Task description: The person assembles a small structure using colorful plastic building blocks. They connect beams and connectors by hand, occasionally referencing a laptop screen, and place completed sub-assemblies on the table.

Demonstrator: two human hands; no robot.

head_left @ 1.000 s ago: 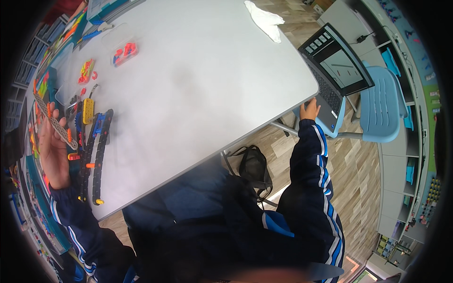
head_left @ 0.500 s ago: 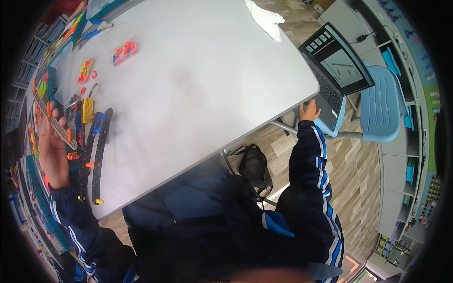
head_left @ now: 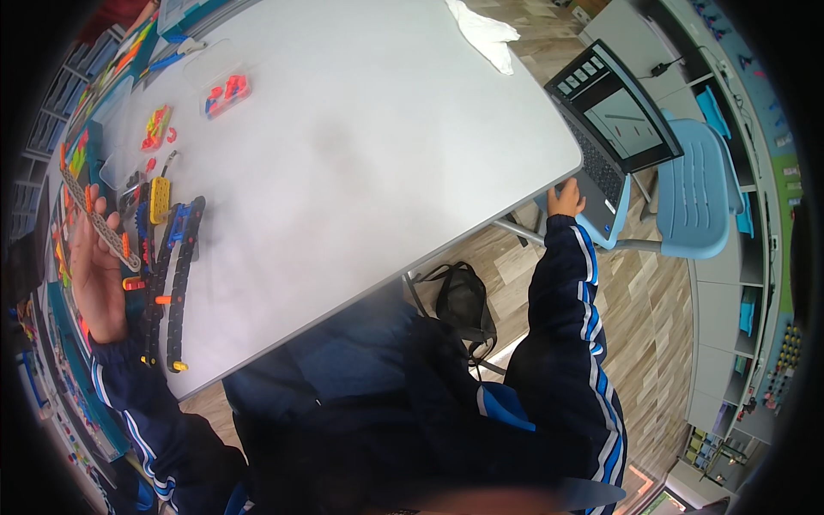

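My left hand, palm up at the table's left side, has its fingers closed around a long grey perforated building beam. Orange pegs stick out of the beam. Right beside that hand on the table lies a built model with long black beams, a yellow block and blue parts. Over at the right, my right hand rests on the near part of an opened laptop, fingers apart and holding nothing. Its fingertips are partly hard to see.
Clear boxes of red-orange and yellow-red small parts sit at the table's far left. A white cloth hangs over the far edge. The laptop stands on a light blue chair beside another blue chair. A black bag is below.
My right hand has shifted very slightly right on the laptop. The left hand and the grey beam stay where they were.
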